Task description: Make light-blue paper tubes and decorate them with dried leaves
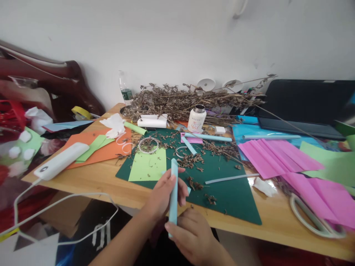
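Note:
A light blue rolled paper tube (173, 192) stands nearly upright between my hands, over the table's front edge. My left hand (165, 192) is closed around its upper part, thumb along the side. Lower down, my right hand (192, 231) pinches the bottom end between thumb and fingers. Behind them lies a dark green cutting mat (230, 201) strewn with dry leaf bits (191, 160). On the mat are a light green paper sheet (148, 164), a white ring (149, 145), a long blue paper roll (212, 137) and a thin pale tube (231, 178).
Dried plant stalks (172, 98) lie along the wall behind a white bottle (196, 119). Pink paper (277, 157), scissors (313, 218) and a laptop (307, 107) occupy the right. At left are orange paper (104, 155) and a white power strip (62, 160) with a trailing cable.

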{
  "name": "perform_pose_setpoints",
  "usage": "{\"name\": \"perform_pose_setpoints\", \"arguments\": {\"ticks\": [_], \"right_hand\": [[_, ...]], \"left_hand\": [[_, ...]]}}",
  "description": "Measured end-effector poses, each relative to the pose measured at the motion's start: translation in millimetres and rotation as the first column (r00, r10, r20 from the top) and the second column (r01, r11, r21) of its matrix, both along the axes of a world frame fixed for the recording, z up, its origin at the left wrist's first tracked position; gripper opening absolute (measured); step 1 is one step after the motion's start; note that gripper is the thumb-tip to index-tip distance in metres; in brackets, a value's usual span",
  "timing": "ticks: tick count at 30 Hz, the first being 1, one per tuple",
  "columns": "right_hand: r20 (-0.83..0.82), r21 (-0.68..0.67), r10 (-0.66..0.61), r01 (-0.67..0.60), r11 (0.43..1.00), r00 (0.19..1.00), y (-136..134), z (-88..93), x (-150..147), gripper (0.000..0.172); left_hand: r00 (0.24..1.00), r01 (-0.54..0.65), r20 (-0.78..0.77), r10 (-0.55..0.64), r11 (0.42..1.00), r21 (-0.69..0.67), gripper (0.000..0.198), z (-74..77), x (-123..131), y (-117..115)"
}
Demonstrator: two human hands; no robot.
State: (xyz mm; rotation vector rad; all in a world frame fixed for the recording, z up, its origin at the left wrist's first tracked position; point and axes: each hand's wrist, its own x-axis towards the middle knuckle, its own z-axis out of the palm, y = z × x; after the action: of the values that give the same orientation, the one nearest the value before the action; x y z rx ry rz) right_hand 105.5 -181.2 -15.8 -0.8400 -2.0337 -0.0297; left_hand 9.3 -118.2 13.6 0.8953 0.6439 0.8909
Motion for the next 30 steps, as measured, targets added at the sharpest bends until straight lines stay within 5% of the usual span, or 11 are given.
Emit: {"name": "perform_pose_setpoints", "arguments": {"ticks": [3, 6, 9, 12, 16, 18, 20, 22, 24, 26, 30], "right_hand": [[0.091, 0.106, 0.041, -0.050, 0.993, 0.995, 20.9, 9.8, 12.3, 0.021], [0.152, 0.175, 0.050, -0.077, 0.981, 0.987, 61.4, 25.0, 40.5, 0.026], [0.112, -0.051, -0.256, 0.263, 0.964, 0.960, 108.4, 32.7, 80.1, 0.032], [0.202, -0.242, -0.450, 0.490, 0.837, 0.870, 140.4, 25.4, 111.5, 0.032], [0.450, -0.346, -0.322, 0.495, 0.797, 0.833, 149.6, 8.8, 119.7, 0.028], [0.539, -0.360, -0.249, 0.487, 0.796, 0.805, 147.2, 6.1, 114.8, 0.026], [0.594, -0.358, -0.236, 0.515, 0.779, 0.769, 144.8, 6.9, 109.1, 0.023], [0.637, -0.339, -0.247, 0.553, 0.761, 0.731, 143.5, 8.7, 104.1, 0.022], [0.666, -0.307, -0.261, 0.577, 0.757, 0.698, 143.0, 9.5, 99.4, 0.022], [0.695, -0.275, -0.259, 0.581, 0.766, 0.671, 143.2, 9.0, 95.1, 0.020], [0.704, -0.225, -0.296, 0.597, 0.770, 0.646, 143.9, 7.1, 90.6, 0.020]], "left_hand": [[0.993, 0.117, -0.027, -0.115, 0.991, 0.067, 0.030, 14.7, 6.3, 19.8], [1.000, 0.020, 0.016, -0.023, 0.987, 0.159, 0.029, 35.1, 10.3, 62.2], [0.982, -0.174, 0.109, 0.151, 0.954, 0.244, 0.025, 45.1, 9.5, 111.0], [0.943, -0.321, 0.184, 0.277, 0.901, 0.291, 0.021, 34.1, 8.1, 143.2], [0.932, -0.362, 0.131, 0.337, 0.873, 0.328, 0.016, 5.5, 8.0, 145.9], [0.935, -0.267, -0.058, 0.350, 0.802, 0.534, 0.015, -1.5, 7.6, 137.1], [0.870, 0.103, -0.379, 0.314, 0.637, 0.764, 0.012, -2.2, 7.5, 128.8], [0.743, 0.454, -0.586, 0.323, 0.400, 0.796, 0.013, -1.0, 8.2, 124.6], [0.638, 0.602, -0.643, 0.424, 0.246, 0.759, 0.014, -1.5, 9.3, 125.4], [0.558, 0.645, -0.638, 0.530, 0.206, 0.736, 0.016, -4.6, 10.1, 129.5], [0.465, 0.694, -0.656, 0.595, 0.215, 0.687, 0.019, -11.5, 9.1, 138.3]]}}
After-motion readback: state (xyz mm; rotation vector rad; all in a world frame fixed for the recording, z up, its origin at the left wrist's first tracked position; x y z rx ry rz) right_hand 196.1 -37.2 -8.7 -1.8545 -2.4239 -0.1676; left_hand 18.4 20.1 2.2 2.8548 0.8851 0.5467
